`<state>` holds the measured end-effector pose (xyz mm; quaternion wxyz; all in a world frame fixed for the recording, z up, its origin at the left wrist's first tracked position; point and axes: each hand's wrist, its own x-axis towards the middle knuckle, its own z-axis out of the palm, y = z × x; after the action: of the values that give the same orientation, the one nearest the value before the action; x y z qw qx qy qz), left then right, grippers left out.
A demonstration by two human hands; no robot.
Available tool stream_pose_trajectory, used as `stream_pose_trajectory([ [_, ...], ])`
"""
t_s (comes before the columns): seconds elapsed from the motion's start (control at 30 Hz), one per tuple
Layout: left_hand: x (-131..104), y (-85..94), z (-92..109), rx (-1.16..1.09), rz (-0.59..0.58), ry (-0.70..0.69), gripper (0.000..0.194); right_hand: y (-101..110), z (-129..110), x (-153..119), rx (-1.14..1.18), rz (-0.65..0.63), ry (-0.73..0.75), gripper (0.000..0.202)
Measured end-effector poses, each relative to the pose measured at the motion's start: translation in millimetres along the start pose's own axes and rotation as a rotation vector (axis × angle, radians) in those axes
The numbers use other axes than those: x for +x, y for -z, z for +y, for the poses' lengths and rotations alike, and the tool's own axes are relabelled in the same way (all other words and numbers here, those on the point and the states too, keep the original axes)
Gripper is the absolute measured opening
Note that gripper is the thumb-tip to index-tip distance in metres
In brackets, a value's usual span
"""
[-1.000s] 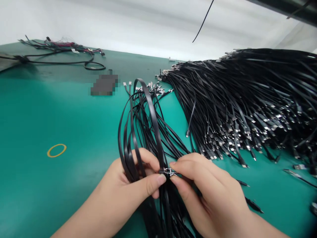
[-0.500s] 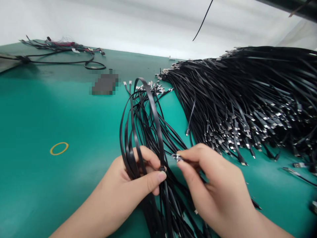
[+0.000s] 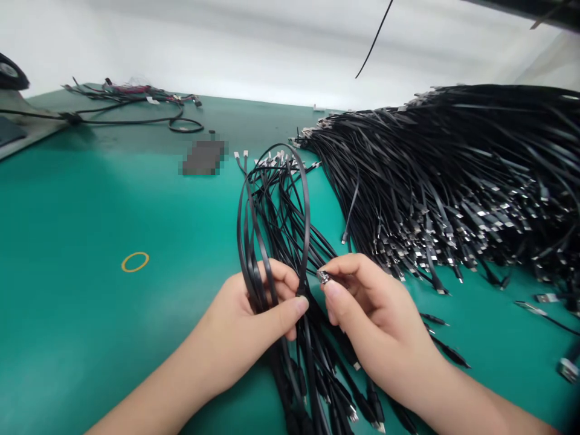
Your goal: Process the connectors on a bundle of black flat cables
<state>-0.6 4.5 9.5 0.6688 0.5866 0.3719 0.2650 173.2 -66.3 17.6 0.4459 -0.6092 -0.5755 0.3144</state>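
My left hand (image 3: 258, 302) is closed around several flat black cables (image 3: 254, 241) that arch above it in tall loops. Its thumb and fingers pinch one looped cable at a dark collar-like part. Close by on the right, my right hand (image 3: 376, 308) pinches a small shiny metal connector (image 3: 323, 276) between thumb and forefinger; whether its cable runs back into the palm is hidden. Under both hands lies a loose bundle of black cables (image 3: 312, 226), white-tagged at the far end, with metal plugs (image 3: 353, 414) at the near end.
A large heap of black cables (image 3: 408, 163) fills the right side. On the green table (image 3: 81, 314) lie a yellow ring (image 3: 135, 262), a blurred-out dark object (image 3: 203, 158) and tangled wires (image 3: 136, 96) at the back left. Loose plugs (image 3: 568, 365) lie at the right edge.
The view has shifted slightly, so the ring and back wires appear farther right. The cable loop above my left hand has turned and now bows more to the right. Both hands keep their pinch.
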Motion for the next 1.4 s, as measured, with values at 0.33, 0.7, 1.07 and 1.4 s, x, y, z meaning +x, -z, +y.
stream_pose_trajectory([
  [0.33, 0.7, -0.2, 2.1, -0.062, -0.032, 0.003, 0.013, -8.9, 1.3, -2.8, 0.108, -0.086, -0.107, 0.017],
  [0.7, 0.3, -0.2, 2.4, -0.082, -0.032, 0.001, 0.014, -5.2, 2.6, -2.7, 0.054, -0.093, -0.031, 0.014],
  [1.07, 0.9, 0.5, 2.7, -0.024, -0.020, 0.019, 0.013, -4.0, 2.9, 1.4, 0.029, -0.086, -0.104, 0.017],
  [1.4, 0.0, 3.4, -0.6, 0.104, -0.032, -0.018, 0.019, -4.9, 2.5, 2.9, 0.185, 0.052, -0.053, 0.016],
])
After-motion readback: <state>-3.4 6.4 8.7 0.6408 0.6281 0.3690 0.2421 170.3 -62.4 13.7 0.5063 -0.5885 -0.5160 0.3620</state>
